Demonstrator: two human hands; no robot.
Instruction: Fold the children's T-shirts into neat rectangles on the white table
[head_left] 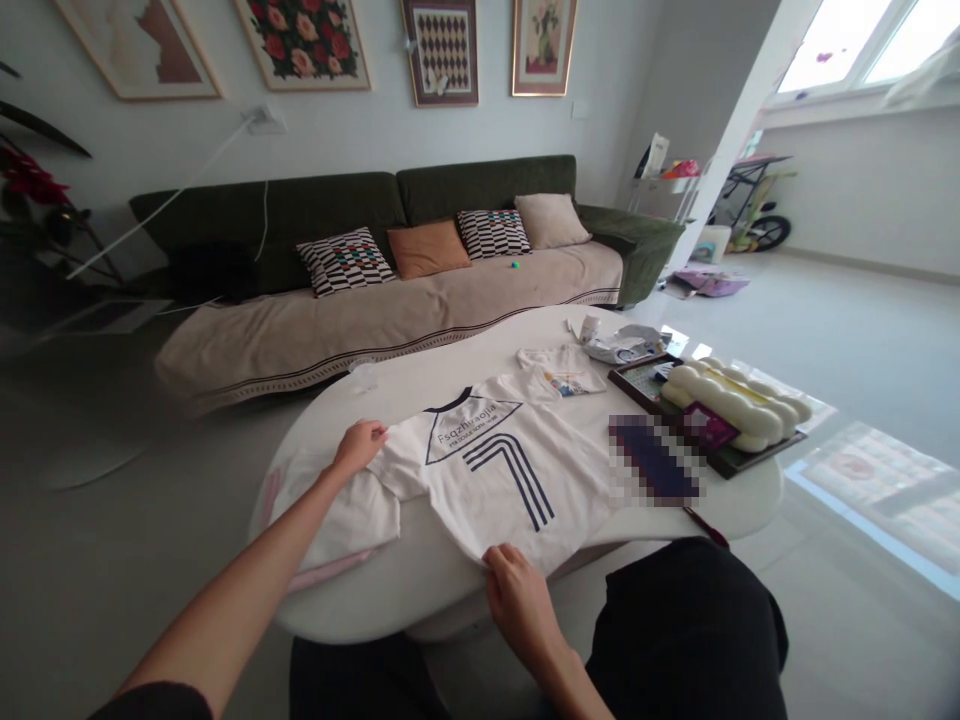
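- White jersey (495, 470): light, soft, limp cloth; best taken by hem or sleeve.
- Left hand (358, 447) on the sleeve, right hand (516, 600) on the hem; cannot tell whether either grips.

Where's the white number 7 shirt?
In the head view, the white number 7 T-shirt lies spread on the white oval table, under the left hand and right hand, with a smaller white garment just beyond it.

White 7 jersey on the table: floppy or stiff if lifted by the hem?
Probably very floppy: the white jersey lies in soft creases, with no sign of holding a shape. The cloth looks thin, so likely light for its size. Lifted at the hem by the right hand, it would likely sag and drape.
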